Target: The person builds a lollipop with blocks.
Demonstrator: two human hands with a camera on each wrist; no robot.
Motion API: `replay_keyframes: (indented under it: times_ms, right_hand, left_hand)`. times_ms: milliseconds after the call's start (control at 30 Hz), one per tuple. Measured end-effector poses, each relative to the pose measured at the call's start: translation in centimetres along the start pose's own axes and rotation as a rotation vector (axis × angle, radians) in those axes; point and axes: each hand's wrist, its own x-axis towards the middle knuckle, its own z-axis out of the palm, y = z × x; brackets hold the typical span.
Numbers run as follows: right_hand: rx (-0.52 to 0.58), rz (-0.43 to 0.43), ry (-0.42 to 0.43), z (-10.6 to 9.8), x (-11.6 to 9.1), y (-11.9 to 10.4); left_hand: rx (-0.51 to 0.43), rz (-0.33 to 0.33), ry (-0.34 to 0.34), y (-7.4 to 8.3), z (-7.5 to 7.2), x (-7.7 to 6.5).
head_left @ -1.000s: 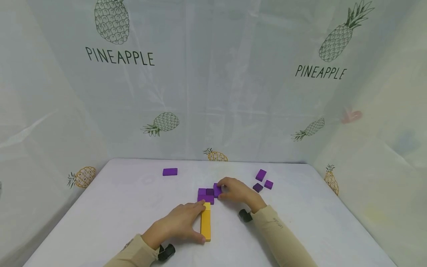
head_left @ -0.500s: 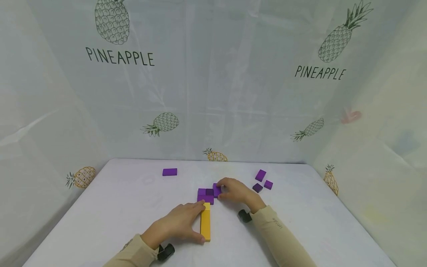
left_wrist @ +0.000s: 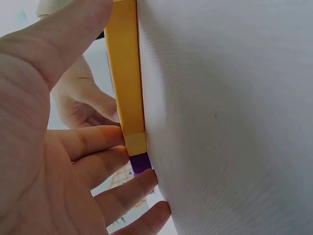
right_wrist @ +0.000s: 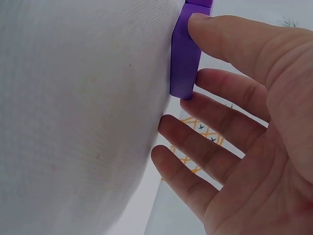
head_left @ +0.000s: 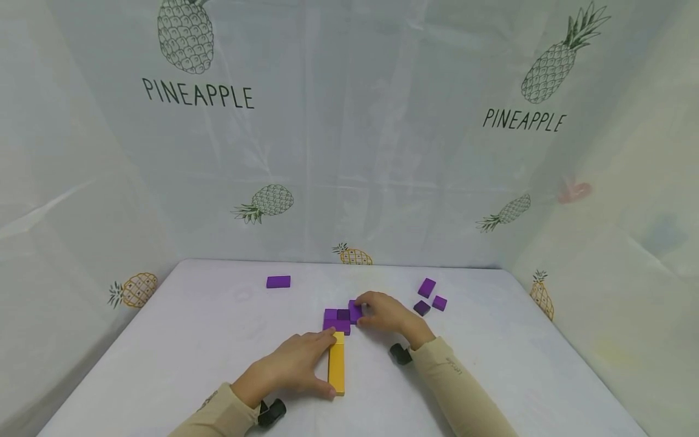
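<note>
White tabletop (head_left: pixel 191 340) below, left hand (head_left: pixel 295 364) wide against a yellow bar (head_left: pixel 337 369), right hand (head_left: pixel 386 312) pinches a purple cuboid (head_left: pixel 354 312), seemingly aligning, needing gentle nudging.

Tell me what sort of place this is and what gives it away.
Probably a small screened-off play or filming corner: a white table with pineapple-print sheeting behind it and at both sides, and purple blocks and yellow blocks laid out on top.

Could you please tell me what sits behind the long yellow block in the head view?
Behind the long yellow block sit a small yellow block and, beyond it, purple blocks. The left hand hides part of the small one's left side.
</note>
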Motion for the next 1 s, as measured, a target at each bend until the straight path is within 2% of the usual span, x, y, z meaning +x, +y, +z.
replay_keyframes:
  times_ms: [767,867,1000]
  right_hand:
    - [0.018,0.018,0.011,0.0,-0.2,-0.3]
    - [0.017,0.006,0.019,0.2,-0.2,-0.1]
    - [0.026,0.018,0.015,0.3,-0.2,-0.1]
  left_hand:
    - [-0.049,0.011,0.007,-0.5,-0.5,-0.3]
    - [-0.065,0.009,0.039,-1.1,-0.8,-0.2]
    - [-0.074,-0.011,0.125,-2.6,-1.5,-0.3]
